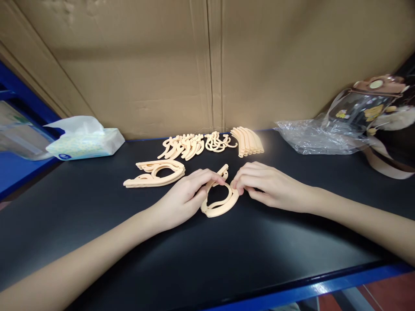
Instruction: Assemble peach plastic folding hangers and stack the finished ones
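The looped piece point(223, 210) is pale peach, the tabletop point(194, 263) black, its edge point(308, 292) blue, the cardboard point(145, 65) brown.

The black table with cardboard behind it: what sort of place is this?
Probably a simple workstation, though I can't be sure: cream parts lie grouped on the black table, and large cardboard stands behind it like a screen.
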Demonstrator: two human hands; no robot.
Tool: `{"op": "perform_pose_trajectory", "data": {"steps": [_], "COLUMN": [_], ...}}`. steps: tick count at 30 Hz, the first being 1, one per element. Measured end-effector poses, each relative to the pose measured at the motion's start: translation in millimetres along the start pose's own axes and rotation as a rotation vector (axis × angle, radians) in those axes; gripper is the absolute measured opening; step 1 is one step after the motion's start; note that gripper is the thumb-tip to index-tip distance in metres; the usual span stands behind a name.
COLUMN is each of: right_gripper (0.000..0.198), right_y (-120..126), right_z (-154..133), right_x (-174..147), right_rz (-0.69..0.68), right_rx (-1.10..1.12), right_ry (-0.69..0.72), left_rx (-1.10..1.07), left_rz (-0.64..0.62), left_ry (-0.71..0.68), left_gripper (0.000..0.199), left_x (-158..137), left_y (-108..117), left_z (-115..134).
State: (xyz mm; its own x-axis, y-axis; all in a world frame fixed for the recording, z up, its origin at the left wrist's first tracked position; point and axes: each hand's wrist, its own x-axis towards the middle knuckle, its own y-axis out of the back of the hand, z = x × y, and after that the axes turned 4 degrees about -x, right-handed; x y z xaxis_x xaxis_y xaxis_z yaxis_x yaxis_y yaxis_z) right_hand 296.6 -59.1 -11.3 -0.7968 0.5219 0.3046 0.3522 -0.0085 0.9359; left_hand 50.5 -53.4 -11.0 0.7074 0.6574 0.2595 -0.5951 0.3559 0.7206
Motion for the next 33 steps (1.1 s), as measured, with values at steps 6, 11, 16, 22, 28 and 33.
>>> {"op": "perform_pose_trajectory", "data": {"steps": [6,11,16,22,28,33], "right_gripper": [0.011,0.023,0.035,0.062,0.031,0.033], "right_y": [-2,1,3,-1,3,5], "right_z": [0,-6,-4,-8,-8,2], "right_x": [1,1,2,3,3,2], "right_rz": [0.076,0.014,-0.006,-0.094,0.049,0.085], "right_rx": [-0.153,-0.134,-0.168,0.018,0.006,-0.04], "right_ry": [-0.148,-0.197,-0.15,-0.012,-0.121,-0.25], "left_rx": [0.028,0.073,0.072,0.138,0.166,0.175], "left_rz": [0.074,0.061,0.022,-0.024,-0.082,-0.107], "left_ry": [-0.081,-0.085,-0.101,-0.043,0.069,0.065], "left_gripper": [0.046,0.037,0.041,0.074,0.088,0.082], "left_x": [-2,-2,-3,-5,-5,-6], "left_y": [-1,-1,-1,-3,-3,-3], "left_z": [-5,-4,-2,-3,1,3]}}
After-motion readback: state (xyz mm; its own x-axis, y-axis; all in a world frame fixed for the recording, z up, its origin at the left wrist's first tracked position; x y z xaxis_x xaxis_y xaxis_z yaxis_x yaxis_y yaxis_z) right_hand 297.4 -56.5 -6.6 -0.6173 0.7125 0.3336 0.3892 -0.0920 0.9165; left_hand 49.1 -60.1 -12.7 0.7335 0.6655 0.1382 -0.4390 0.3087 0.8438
